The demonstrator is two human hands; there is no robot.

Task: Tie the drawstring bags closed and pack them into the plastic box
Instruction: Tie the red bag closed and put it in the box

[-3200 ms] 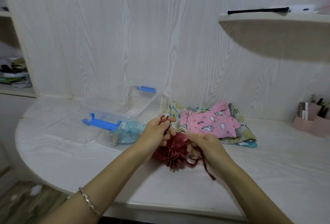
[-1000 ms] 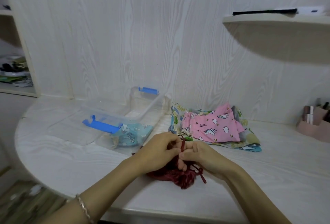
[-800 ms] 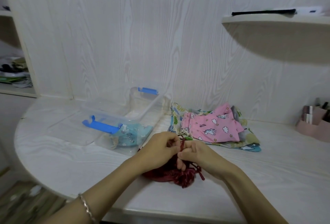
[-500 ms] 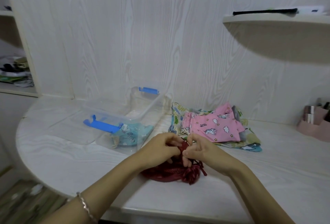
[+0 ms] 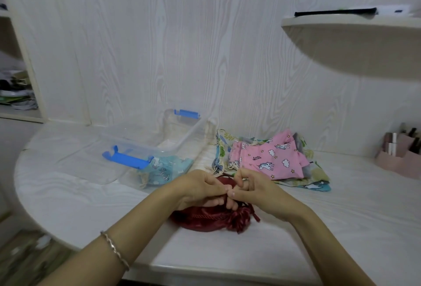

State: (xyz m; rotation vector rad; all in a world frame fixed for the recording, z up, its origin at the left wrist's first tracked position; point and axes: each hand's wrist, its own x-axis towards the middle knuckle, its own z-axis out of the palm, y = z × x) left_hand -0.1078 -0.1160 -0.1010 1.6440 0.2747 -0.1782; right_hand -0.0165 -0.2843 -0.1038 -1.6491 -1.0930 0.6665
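Maroon bag [image 5: 205, 220], one, under left hand [image 5: 199, 189], right hand [image 5: 258, 192]; one box [image 5: 192, 127]

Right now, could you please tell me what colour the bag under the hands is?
The bag is dark red, seen best in the head view.

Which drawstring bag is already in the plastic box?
The light blue bag, at the near end of the box; the red bag and pink bag lie outside it.
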